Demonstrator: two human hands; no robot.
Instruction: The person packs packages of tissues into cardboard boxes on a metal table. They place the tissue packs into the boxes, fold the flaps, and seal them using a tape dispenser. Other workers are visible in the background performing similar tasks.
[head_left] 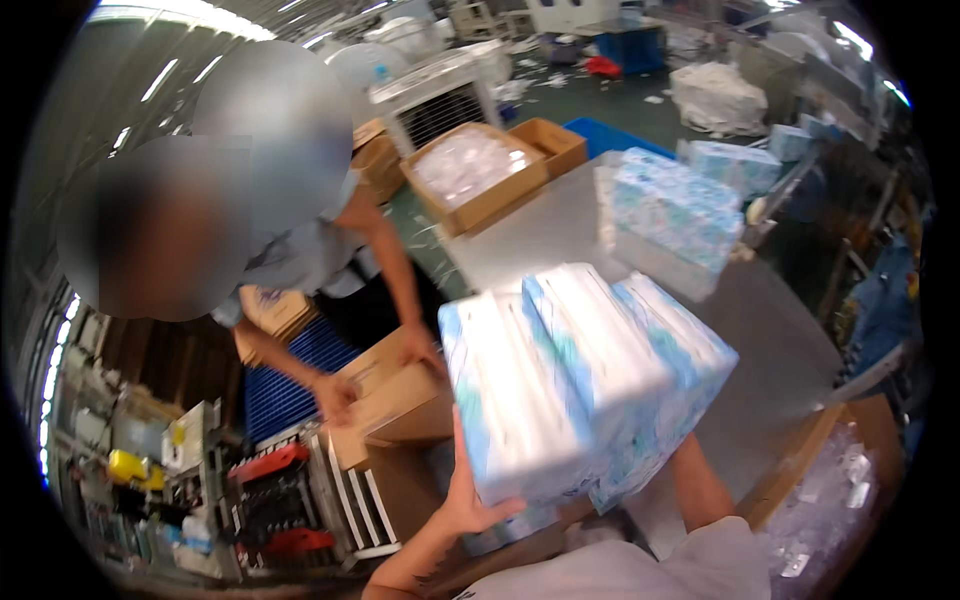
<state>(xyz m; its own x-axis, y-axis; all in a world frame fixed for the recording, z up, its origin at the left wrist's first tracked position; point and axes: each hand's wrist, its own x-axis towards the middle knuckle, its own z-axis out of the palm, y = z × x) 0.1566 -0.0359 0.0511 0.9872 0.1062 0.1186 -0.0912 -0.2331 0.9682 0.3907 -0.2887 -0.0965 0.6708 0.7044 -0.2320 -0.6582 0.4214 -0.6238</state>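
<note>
1. Near the middle, just short of the steel table, blue-and-white tissue packs sit bunched together, the left hand gripping their lower left side.
2. Uneven pressure could let one pack slide from the bunch, since they seem stepped rather than flush.
3. Swinging left too low might knock the cardboard box or the co-worker's hands on it.
4. Behind the packs, the right hand is hidden; I cannot tell its grip. Only the right forearm shows.
5. Near right, a carton is cut off.
</note>
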